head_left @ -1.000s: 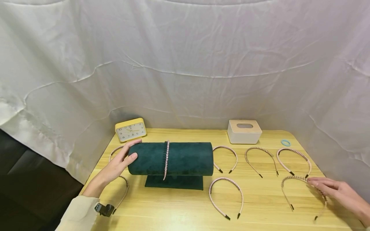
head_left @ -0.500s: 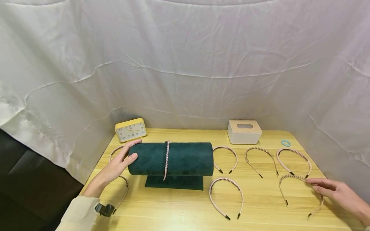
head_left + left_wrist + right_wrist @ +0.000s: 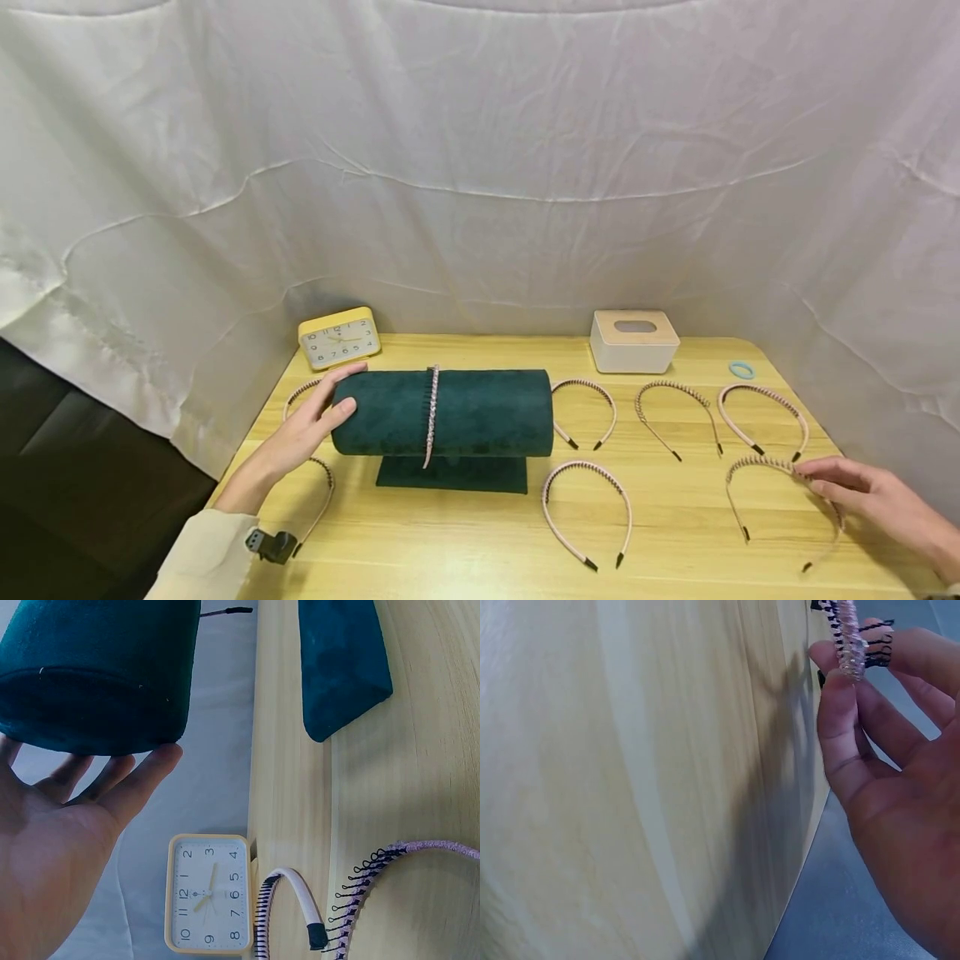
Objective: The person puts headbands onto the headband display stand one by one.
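Note:
My left hand [image 3: 300,429] rests on the left end of a dark green velvet display roll [image 3: 491,412], thumb in front. In the left wrist view its extended fingertips touch the rim. A pink beaded headband [image 3: 432,412] hangs around the roll, left of its middle. Far right, my right hand [image 3: 873,504] pinches another beaded headband [image 3: 757,459] near the top of its arc, tips pointing toward me. The right wrist view shows thumb and fingertips on the pink beads [image 3: 849,645] with black loops; the rest of that headband is out of frame.
Headbands lie on the wooden table: a pink one [image 3: 587,464] in front, others [image 3: 672,384] behind, some partly hidden beside the roll. At the back stand a yellow clock [image 3: 340,337] and a tissue box [image 3: 634,343]. A blue ring [image 3: 741,370] lies back right.
My right hand and its headband have shifted slightly left, the headband's tips swinging a little left and back. My left hand, the roll and the headband on it have not moved.

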### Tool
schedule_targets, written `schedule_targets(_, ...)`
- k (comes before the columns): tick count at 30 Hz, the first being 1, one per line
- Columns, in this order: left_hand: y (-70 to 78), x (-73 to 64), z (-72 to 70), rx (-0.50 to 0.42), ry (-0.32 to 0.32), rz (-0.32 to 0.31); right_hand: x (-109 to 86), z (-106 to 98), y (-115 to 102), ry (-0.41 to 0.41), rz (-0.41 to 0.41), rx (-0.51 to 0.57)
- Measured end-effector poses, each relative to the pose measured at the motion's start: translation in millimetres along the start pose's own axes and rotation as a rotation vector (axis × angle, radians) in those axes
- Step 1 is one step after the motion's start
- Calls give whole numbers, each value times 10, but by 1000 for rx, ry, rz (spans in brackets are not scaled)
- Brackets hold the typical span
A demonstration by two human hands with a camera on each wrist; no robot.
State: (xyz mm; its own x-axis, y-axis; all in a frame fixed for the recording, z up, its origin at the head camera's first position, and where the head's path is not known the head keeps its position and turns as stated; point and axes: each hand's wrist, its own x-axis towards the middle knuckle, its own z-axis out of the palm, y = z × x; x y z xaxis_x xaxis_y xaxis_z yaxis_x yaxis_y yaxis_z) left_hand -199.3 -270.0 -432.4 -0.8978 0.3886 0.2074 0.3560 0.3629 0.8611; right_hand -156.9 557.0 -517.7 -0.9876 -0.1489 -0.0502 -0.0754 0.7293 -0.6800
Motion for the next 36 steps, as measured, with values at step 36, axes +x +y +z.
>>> schedule_targets(36, -11, 0, 1, -6, -3, -1, 33, -78, 114, -269, 76, 410)
